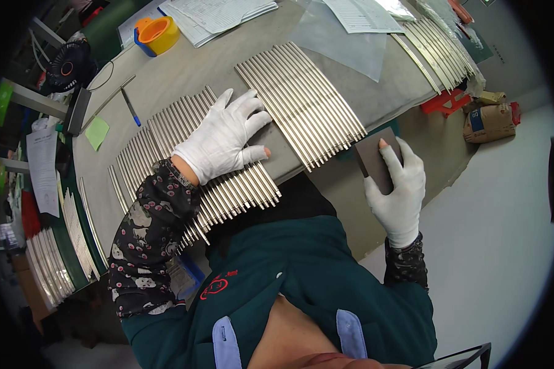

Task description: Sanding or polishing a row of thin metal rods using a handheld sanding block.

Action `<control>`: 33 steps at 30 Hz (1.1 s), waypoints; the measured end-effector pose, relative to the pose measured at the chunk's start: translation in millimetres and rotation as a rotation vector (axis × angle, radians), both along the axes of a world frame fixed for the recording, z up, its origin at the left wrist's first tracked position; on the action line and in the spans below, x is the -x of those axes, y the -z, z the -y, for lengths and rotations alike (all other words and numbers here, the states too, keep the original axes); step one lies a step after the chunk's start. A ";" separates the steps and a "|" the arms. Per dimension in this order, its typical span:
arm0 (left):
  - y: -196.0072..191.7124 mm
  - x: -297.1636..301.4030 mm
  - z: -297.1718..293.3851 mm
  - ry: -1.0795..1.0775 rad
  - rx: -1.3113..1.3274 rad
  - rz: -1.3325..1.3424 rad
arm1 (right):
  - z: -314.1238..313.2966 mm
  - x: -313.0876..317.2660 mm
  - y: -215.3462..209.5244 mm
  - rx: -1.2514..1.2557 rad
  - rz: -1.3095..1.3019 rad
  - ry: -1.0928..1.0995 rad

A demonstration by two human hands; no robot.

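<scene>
On the grey table (184, 74) the thin metal rods are laid side by side in flat, close rows, likely so that each one lies in plain sight and none rolls off. The left hand (224, 138), in a white glove with the thumb tip bare, lies palm down with fingers spread wide across the near row of rods (228, 190), its fingertips reaching toward the second row of rods (301, 101) just beyond; the flat, open press looks meant to keep the rods from shifting, and nothing is gripped. Its forearm, in a dark patterned sleeve, comes in from the lower left and crosses over the rod ends at the table's edge. The right hand (397, 190), likewise gloved with a bare fingertip showing, is held off the table's edge, just beside the end of the second row, and is closed on a flat grey-brown rectangular pad (375, 157), thumb on the pad's face, the other fingers alongside it. A third row of rods (440, 46) lies farther right, papers (221, 15) and an orange tape roll (159, 34) at the far side.
</scene>
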State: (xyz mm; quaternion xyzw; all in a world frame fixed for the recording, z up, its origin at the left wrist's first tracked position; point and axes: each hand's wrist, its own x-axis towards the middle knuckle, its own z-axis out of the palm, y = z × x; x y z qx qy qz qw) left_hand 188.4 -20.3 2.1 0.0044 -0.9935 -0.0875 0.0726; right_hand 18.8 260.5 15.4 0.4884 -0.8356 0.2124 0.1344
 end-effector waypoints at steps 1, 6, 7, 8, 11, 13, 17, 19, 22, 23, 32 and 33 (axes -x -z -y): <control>1.7 0.5 0.7 0.007 -0.013 -0.003 | 1.4 -0.5 0.9 0.005 0.007 -0.001; -3.2 -1.6 1.7 0.005 0.021 0.018 | 6.8 -3.3 1.1 0.058 0.041 -0.019; -6.8 -4.1 2.3 0.015 0.034 0.020 | 7.0 -1.3 2.0 0.095 0.060 -0.031; -10.8 -10.1 2.3 0.023 0.046 0.030 | 5.7 -1.3 0.7 0.093 0.072 -0.048; -10.2 -30.4 12.6 -0.019 0.074 0.028 | 0.3 4.2 -2.3 0.055 -0.002 0.010; -0.1 -44.5 21.7 -0.033 0.112 0.034 | -0.3 4.2 -0.2 0.055 0.015 0.000; 5.9 -42.3 18.2 -0.085 0.222 0.100 | 7.5 0.3 1.3 0.070 0.018 -0.053; 9.4 -33.6 18.7 -0.083 0.229 0.098 | 10.8 -6.0 0.5 0.065 0.023 -0.078; 10.5 -17.9 17.1 -0.078 0.243 0.079 | 11.2 -13.0 -3.4 0.057 0.013 -0.110; 10.0 -15.4 16.7 -0.078 0.236 0.080 | 10.1 -17.2 -3.6 0.063 0.036 -0.166; 12.3 2.1 12.8 -0.095 0.268 0.044 | -2.7 -56.2 -10.3 -0.173 0.134 -0.389; 12.8 3.9 12.0 -0.097 0.258 -0.001 | -1.1 -58.0 -9.2 -0.173 0.132 -0.387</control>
